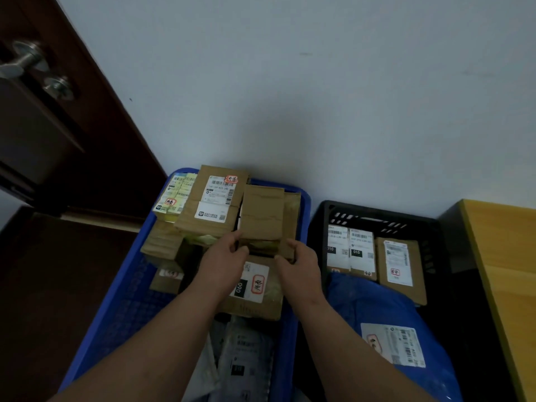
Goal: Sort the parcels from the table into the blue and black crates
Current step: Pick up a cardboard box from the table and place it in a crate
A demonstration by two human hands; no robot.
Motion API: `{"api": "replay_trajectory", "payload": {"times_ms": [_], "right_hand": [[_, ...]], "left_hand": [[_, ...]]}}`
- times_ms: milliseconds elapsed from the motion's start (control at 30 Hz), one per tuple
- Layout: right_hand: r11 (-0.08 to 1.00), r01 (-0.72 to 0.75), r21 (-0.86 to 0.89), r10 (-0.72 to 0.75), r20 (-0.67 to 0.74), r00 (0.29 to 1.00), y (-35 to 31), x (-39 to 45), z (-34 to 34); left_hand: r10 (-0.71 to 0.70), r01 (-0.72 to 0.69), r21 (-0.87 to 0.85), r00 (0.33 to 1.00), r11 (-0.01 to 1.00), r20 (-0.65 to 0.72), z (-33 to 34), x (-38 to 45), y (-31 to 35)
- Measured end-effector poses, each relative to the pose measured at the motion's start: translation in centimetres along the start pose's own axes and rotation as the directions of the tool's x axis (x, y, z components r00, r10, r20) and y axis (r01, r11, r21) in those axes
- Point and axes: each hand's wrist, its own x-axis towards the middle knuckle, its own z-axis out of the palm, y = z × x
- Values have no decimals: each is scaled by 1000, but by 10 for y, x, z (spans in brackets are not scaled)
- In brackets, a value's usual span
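Left hand [224, 256] and right hand [297, 258] pinch plain brown parcel [262, 211] by its near corners. Likely squaring it onto the stack in blue crate [116, 309].

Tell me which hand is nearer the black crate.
Right. The right hand grips a cardboard parcel over the blue crate, beside the black crate; the left hand is farther left.

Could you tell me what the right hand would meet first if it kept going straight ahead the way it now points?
The right hand already grips the near end of a plain brown cardboard parcel over the blue crate, so that parcel comes first. Beyond it probably lies the crate's far wall, though depth is unclear.
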Motion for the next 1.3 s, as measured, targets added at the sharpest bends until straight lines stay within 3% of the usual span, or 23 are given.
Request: {"api": "replay_trajectory", "payload": {"times_ms": [133, 233, 367, 600, 800, 967, 1133, 1300], "right_hand": [[996, -80, 45, 81, -23, 996, 11, -28, -27], [988, -155, -21, 154, -63, 986, 20, -55, -55], [982, -182, -44, 170, -199, 965, 32, -102, -101], [976, -219, 9, 211, -316, 925, 61, -172, -163], [982, -190, 19, 185, -339, 922, 67, -192, -229], [981, -187, -48, 159, -349, 924, 89, -206, -321], [957, -283, -57, 235, -419, 877, 124, -221, -433], [941, -337, -45, 288, -422, 860, 153, -221, -498]], "left_hand": [[42, -42, -7, 999, 999, 4, 14, -27, 7], [117, -119, 39, 992, 992, 41, 31, -51, 12], [243, -263, 124, 958, 957, 154, 63, -89, 19], [291, -353, 147, 899, 924, 326, 106, -163, 13], [306, -368, 136, 890, 920, 338, 154, -197, 37], [293, -359, 115, 879, 926, 376, 236, -231, 55], [193, -261, 69, 846, 963, 496, 341, -273, 64], [124, -169, 40, 845, 985, 520, 407, -294, 73]]}}
